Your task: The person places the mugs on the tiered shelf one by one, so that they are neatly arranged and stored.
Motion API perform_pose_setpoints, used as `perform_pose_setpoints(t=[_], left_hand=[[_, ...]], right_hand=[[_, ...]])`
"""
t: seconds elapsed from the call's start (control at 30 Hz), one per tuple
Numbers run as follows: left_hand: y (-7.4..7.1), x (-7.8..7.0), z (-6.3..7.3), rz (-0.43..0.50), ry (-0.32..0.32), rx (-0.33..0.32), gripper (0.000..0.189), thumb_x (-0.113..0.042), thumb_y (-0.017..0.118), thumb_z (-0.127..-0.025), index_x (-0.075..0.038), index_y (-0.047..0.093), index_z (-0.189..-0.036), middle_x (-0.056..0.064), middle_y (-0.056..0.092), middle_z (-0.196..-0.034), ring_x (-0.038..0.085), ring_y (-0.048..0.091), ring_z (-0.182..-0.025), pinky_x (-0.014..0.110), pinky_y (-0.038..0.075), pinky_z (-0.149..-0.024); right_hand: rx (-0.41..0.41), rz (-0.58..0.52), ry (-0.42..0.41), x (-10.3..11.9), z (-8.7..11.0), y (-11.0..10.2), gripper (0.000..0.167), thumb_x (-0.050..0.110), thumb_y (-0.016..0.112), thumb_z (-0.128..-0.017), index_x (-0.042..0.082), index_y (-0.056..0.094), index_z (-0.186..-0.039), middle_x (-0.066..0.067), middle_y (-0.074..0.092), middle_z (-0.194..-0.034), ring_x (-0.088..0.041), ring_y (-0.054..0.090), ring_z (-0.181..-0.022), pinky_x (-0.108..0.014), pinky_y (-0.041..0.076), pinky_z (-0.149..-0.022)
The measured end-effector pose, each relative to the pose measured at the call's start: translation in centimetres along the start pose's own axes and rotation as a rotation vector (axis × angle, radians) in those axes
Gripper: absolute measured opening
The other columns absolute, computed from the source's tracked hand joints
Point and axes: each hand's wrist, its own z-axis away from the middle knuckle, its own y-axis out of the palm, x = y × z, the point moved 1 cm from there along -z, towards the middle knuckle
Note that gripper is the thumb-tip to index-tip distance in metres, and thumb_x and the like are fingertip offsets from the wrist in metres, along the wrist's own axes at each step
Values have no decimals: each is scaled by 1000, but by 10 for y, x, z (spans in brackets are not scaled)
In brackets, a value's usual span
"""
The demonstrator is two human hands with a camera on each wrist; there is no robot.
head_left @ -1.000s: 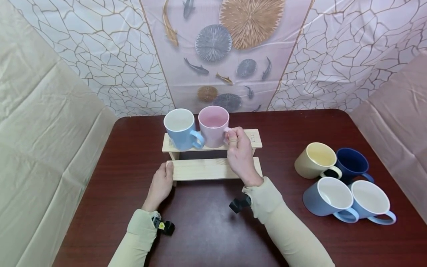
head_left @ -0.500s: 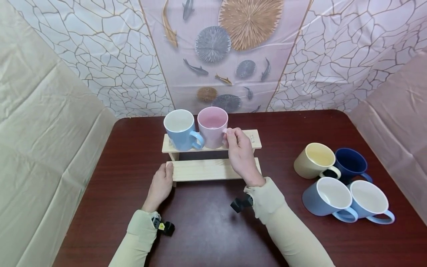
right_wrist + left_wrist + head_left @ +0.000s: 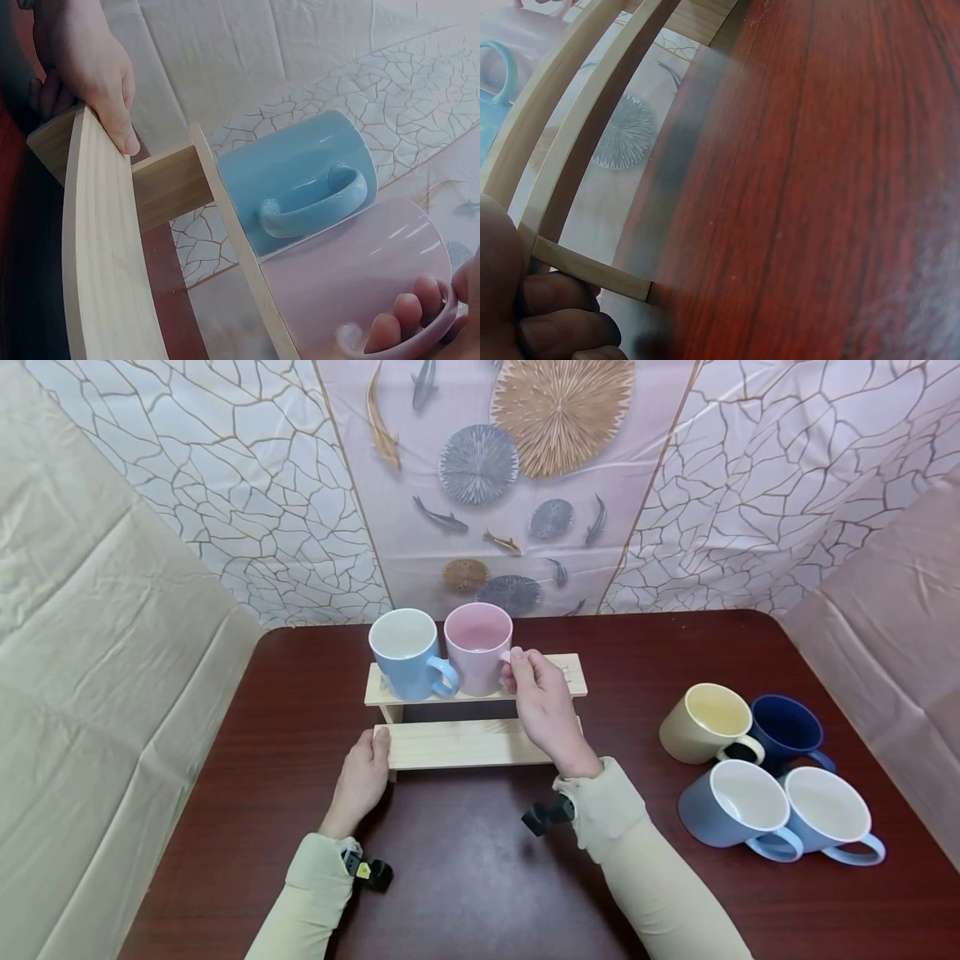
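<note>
A two-tier wooden rack (image 3: pixel 457 745) stands toward the back of the table. On its upper shelf, a light blue mug (image 3: pixel 408 664) is at the left, with a pink mug (image 3: pixel 476 664) close beside it. My right hand (image 3: pixel 547 706) holds the pink mug by its handle; in the right wrist view the fingers (image 3: pixel 409 311) pass through that handle. My left hand (image 3: pixel 362 777) grips the left end of the lower shelf, thumb on top. In the left wrist view its curled fingers (image 3: pixel 566 322) show below the wood.
At the right of the dark red table (image 3: pixel 480 877) stand a yellow mug (image 3: pixel 693 731), a dark blue mug (image 3: pixel 787 727) and two light blue mugs (image 3: pixel 720 814), grouped closely. A patterned cloth (image 3: pixel 480 527) hangs behind the table; plain cloth closes both sides.
My right hand has shifted very slightly at the pink mug's handle, the wrist a little to the right. The left hand stays on the rack, and the mugs keep their places.
</note>
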Motion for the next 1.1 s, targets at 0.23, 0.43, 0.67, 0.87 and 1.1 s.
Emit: perform_pose_setpoints(t=[0.23, 0.43, 0.67, 0.87, 1.1], left_hand=[[-1, -2, 1, -12, -8, -1, 54, -42, 29, -106, 4, 53, -119, 26, 60, -104, 40, 58, -103, 52, 44, -86], [-1, -1, 0, -15, -10, -2, 53, -43, 29, -106, 2, 54, -116, 24, 61, -103, 37, 59, -101, 51, 45, -83], [1, 1, -1, -12, -14, 4, 57, -47, 27, -105, 1, 53, -121, 25, 61, -109, 38, 59, -104, 51, 44, -85], [1, 1, -1, -18, -17, 0, 57, -47, 27, -105, 1, 54, -119, 25, 61, -108, 38, 59, -104, 52, 44, -85], [2, 0, -2, -12, -5, -12, 53, -43, 28, -106, 2, 54, -115, 26, 61, -105, 38, 59, -103, 51, 45, -84]], right_hand=[[19, 14, -29, -1, -1, -1, 38, 26, 38, -107, -2, 60, -92, -15, 58, -88, -22, 56, -80, -32, 47, -77], [20, 20, -22, -1, 0, 0, 37, 24, 37, -107, -1, 59, -92, -14, 58, -88, -23, 56, -81, -33, 46, -78], [13, 59, -15, -1, 1, 0, 40, 32, 36, -106, 2, 58, -91, -14, 57, -87, -23, 57, -85, -34, 46, -81], [10, 78, -35, -1, 2, 0, 40, 31, 36, -107, 4, 57, -87, -13, 51, -78, -26, 57, -84, -33, 43, -78], [-12, 99, -41, -2, 1, -1, 41, 33, 38, -106, 4, 58, -85, -11, 53, -76, -23, 53, -77, -33, 41, -73]])
